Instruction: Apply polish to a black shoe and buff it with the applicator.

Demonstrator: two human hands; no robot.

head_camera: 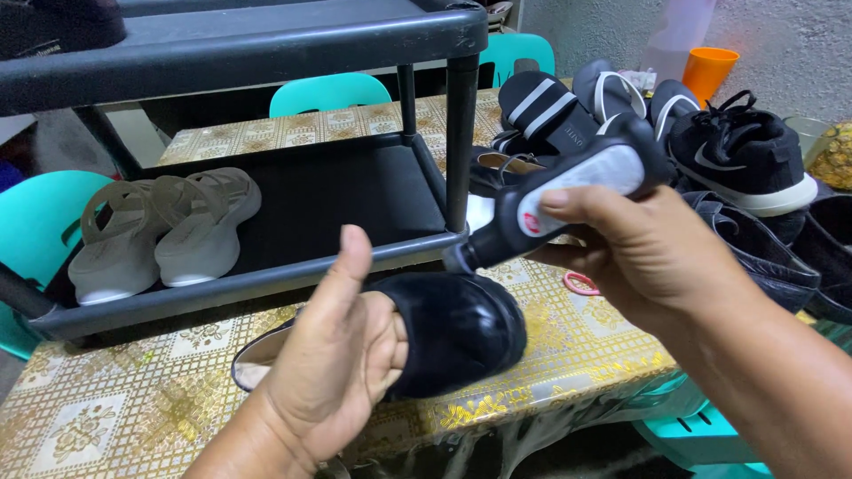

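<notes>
Dark plastic shoe rack (266, 191) stands on the counter (124, 399), which is covered in a gold-patterned cloth; a pair of beige sandals (164, 231) sits on its lower shelf. Black sneaker (745, 155) lies at far right among other shoes. Left hand (328, 372): grip closed around a black shoe (457, 328), just above the counter edge. Right hand (639, 253): grip closed on a black shoe-polish bottle (559, 200), its tip touching the shoe. Pink hair tie (581, 284) lies beneath.

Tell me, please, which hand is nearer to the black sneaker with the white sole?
Right. The right hand, holding a black bottle, sits just below-left of the sneaker; the left hand grips a black shoe much farther left.
</notes>
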